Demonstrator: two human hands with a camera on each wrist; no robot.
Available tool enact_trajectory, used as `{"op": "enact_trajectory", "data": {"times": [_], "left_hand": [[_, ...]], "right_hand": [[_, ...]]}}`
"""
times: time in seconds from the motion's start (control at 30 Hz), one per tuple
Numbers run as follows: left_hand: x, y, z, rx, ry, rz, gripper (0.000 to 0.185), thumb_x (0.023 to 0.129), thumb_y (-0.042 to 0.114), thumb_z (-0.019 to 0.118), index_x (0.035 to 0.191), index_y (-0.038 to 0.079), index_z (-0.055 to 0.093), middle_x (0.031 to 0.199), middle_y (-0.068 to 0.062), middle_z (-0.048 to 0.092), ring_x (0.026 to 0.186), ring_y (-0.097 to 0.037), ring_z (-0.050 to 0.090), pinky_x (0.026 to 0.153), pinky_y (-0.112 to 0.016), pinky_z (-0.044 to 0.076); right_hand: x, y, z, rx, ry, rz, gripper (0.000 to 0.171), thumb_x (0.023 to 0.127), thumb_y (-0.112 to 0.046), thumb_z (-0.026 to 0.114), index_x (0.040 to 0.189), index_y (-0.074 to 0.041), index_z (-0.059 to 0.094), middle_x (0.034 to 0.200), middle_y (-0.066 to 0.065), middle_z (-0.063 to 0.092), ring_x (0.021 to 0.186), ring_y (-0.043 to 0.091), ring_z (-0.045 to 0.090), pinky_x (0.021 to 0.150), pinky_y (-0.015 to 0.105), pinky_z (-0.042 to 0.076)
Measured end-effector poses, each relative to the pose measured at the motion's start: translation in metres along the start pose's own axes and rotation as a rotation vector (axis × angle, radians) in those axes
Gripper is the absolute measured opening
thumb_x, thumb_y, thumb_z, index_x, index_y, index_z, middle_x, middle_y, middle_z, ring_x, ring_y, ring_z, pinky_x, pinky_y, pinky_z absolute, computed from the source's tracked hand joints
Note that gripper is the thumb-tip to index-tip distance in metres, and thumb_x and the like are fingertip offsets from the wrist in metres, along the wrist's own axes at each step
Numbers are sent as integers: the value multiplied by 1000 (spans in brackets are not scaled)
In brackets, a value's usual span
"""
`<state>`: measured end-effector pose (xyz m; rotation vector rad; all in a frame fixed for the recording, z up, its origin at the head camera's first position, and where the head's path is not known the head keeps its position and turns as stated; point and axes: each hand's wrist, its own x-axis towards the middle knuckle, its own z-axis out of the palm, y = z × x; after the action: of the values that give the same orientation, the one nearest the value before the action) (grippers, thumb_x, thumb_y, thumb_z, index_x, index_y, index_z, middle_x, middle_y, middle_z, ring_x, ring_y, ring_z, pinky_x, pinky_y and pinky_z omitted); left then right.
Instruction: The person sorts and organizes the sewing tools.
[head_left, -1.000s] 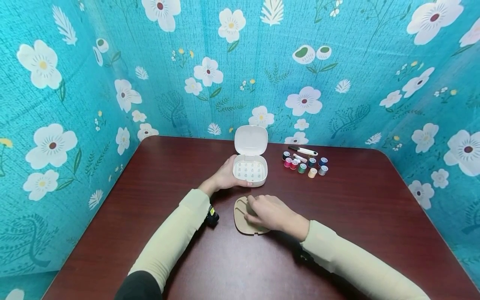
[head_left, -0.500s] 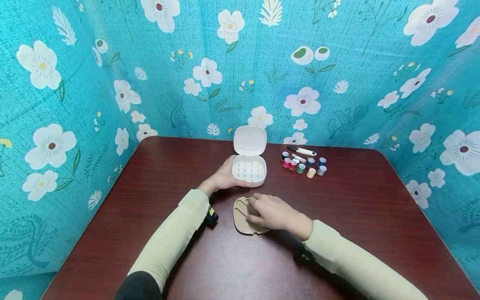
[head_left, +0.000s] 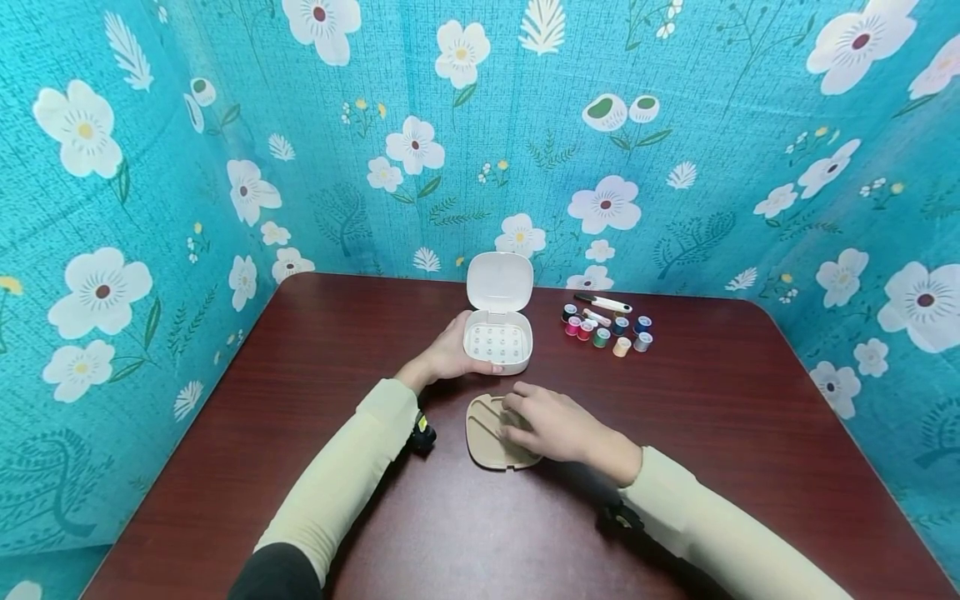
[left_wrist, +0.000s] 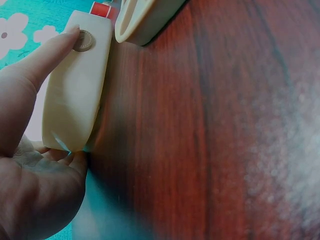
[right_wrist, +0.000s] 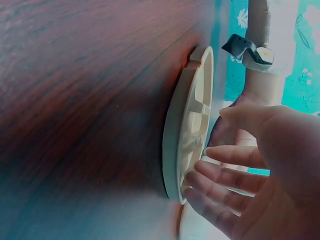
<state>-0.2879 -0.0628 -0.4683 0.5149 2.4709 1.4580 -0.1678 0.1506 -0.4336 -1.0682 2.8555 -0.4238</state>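
Note:
A white hinged box (head_left: 517,367) stands at the middle of the table, its lid (head_left: 500,282) raised and rows of small pegs visible inside. My left hand (head_left: 448,350) grips it at the left side, the thumb along the front wall beside a round button (left_wrist: 84,41). Nearer to me lies a beige compartment tray (head_left: 487,448), flat on the table. Over its right part is my right hand (head_left: 558,429), with loosely bent fingers and nothing held. In the right wrist view the fingertips are right at the tray's rim, with the thumb apart from the fingers.
Several thread spools (head_left: 602,337) in different colours stand together at the back right. A slim white tool with a black tip (head_left: 604,302) and a small pink-and-white item (head_left: 597,317) lie among and behind them. A flowered blue curtain (head_left: 337,150) hangs behind the table.
My right hand has drawn slightly to the right across the tray, uncovering more of it. The left hand and the box stay in place.

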Motion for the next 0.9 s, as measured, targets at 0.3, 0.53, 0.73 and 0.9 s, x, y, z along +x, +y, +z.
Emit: {"op": "enact_trajectory", "data": {"times": [0.3, 0.53, 0.73, 0.9], "left_hand": [[0, -2, 0, 6, -6, -2, 112, 65, 33, 99, 151, 7, 32, 140, -16, 46, 122, -29, 47, 110, -45, 36], [4, -4, -1, 14, 6, -3, 115, 65, 31, 99, 153, 8, 30, 141, -15, 45, 124, -28, 46, 111, -45, 35], [3, -3, -1, 6, -3, 5, 112, 65, 30, 99, 152, 6, 32, 140, -16, 46, 123, -28, 46, 110, -44, 36], [2, -2, -1, 0, -11, 4, 111, 65, 29, 99, 151, 6, 32, 140, -17, 46, 123, -28, 46, 110, -44, 36]], "right_hand": [[-11, 12, -8, -33, 134, -20, 22, 92, -27, 75, 107, -11, 73, 101, -1, 62, 89, 14, 59, 76, 37, 55], [-14, 32, -12, -29, 262, 56, 20, 91, -21, 76, 107, -11, 72, 104, 1, 64, 94, 20, 62, 81, 43, 55], [-16, 52, -10, 32, 360, 169, 21, 91, -18, 73, 110, -8, 72, 108, 4, 65, 99, 23, 61, 85, 45, 54], [-19, 65, -7, 100, 453, 258, 21, 92, -16, 70, 112, -8, 70, 112, 6, 64, 104, 25, 59, 85, 49, 53]]}}
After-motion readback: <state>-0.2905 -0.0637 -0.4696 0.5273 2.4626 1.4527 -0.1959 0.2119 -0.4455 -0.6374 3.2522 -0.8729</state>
